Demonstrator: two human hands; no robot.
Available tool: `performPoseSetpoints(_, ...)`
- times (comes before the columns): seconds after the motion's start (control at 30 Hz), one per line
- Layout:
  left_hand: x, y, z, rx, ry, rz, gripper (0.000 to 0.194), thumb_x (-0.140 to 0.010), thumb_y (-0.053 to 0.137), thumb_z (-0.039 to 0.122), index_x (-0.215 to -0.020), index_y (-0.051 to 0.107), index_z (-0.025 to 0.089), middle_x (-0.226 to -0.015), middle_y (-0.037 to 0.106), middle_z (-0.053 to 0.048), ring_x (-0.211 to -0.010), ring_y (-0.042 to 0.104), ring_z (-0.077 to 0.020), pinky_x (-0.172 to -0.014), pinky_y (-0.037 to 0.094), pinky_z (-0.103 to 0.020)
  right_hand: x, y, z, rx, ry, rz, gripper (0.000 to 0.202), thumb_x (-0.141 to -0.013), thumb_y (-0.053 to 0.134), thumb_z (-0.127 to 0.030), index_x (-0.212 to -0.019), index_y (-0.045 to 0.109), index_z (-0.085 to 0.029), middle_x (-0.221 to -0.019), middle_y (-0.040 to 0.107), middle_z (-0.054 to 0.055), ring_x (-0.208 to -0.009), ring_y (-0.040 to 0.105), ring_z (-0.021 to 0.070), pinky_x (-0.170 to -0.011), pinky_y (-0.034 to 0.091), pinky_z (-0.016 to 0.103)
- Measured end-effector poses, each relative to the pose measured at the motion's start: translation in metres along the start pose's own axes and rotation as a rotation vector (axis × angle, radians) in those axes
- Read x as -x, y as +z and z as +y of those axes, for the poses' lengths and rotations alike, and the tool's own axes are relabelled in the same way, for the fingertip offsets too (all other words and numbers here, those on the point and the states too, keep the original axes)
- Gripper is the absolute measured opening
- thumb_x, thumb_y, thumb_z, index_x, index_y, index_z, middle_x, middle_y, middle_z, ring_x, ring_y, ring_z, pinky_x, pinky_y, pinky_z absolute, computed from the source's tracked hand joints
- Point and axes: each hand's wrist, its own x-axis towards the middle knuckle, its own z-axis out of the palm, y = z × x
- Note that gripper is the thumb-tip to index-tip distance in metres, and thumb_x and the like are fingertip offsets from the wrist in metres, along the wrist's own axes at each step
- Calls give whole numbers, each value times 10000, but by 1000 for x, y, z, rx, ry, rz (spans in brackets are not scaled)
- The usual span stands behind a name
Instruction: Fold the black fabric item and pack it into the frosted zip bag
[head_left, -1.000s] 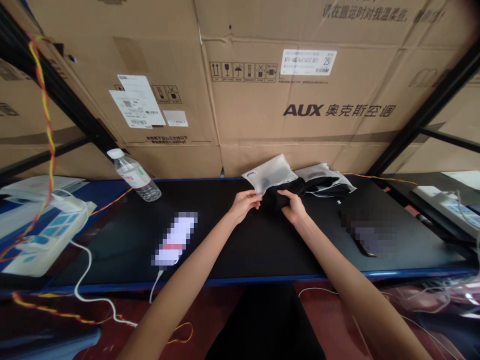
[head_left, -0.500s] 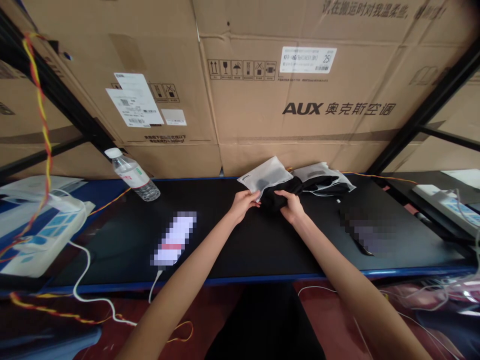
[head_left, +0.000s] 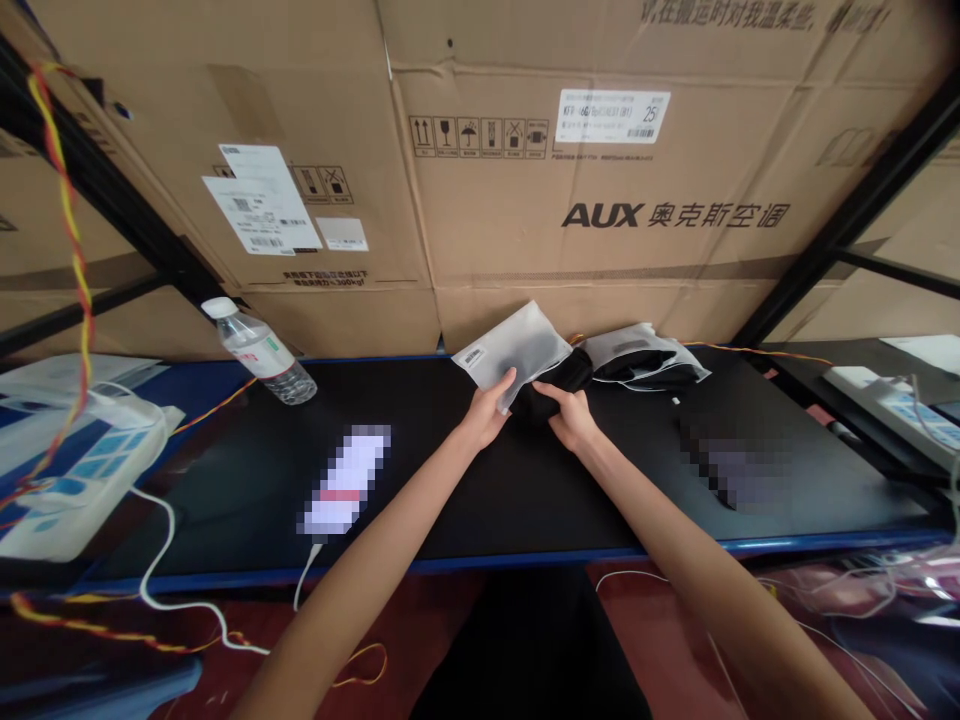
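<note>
- A tall brown cardboard box (head_left: 487,245) printed with black lettering stood behind everything, like a back wall.
- A long black tabletop with a blue edge (head_left: 525,500) ran below it, bearing the other things.
- A frosted white rectangular plastic bag (head_left: 521,345) was at the tabletop's back centre, tilted, its mouth towards the right hand, probably so that mouth and cloth could be handled together.
- A second frosted plastic bag (head_left: 619,347), with black material showing, lay just right of it.
- A clear plastic bottle with a white cap (head_left: 270,352) stood back left, well apart from the hands, seemingly set aside.
- A flat phone with a blurred, lit screen (head_left: 349,480) lay front left, cabled, perhaps for charging.
- A bundle of soft black cloth (head_left: 566,375) sat at the bag's mouth; how much was inside could not be told.
- The left hand (head_left: 486,412) pinched the bag's near corner, thumb on top.
- The right hand (head_left: 576,415) gripped the cloth, thumb above, fingers mostly hidden.
</note>
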Motion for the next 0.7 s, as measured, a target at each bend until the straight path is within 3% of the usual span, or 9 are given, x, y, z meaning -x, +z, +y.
performPoseSetpoints(0.2,3,0,-4,24,33,17,459,-711,913,281,-1122,732,186,-1241,735,-88,-1156,687,-280,-959,578,-381,7,6,-2,213,-20,-160,485,-589,942,-247,-1027,734,-221,-1051,788,29,-1029,733,239,-977,588,390)
performPoseSetpoints(0.3,0,-3,-3,32,79,53,465,-708,913,270,-1128,731,185,-1282,720,-86,-1200,669,-284,-1000,563,-385,8,7,-8,314,-25,-186,585,-538,957,-216,-1081,741,-222,-1126,778,36,-1098,707,238,-1030,557,384)
performPoseSetpoints(0.47,-3,-5,-3,-31,176,78,485,-705,917,274,-1144,724,204,-1289,718,-68,-1265,636,-260,-1074,516,-369,5,4,-10,306,-93,-90,694,-403,970,-126,-1051,747,-239,-1110,785,16,-1134,695,239,-1101,509,396)
performPoseSetpoints(0.7,7,3,-4,-163,175,63,526,-686,934,275,-1163,717,230,-1254,733,-64,-1240,645,-261,-1063,501,-389,0,-5,0,262,-129,-4,507,-482,952,-160,-952,767,-196,-1032,802,38,-993,744,249,-983,573,414)
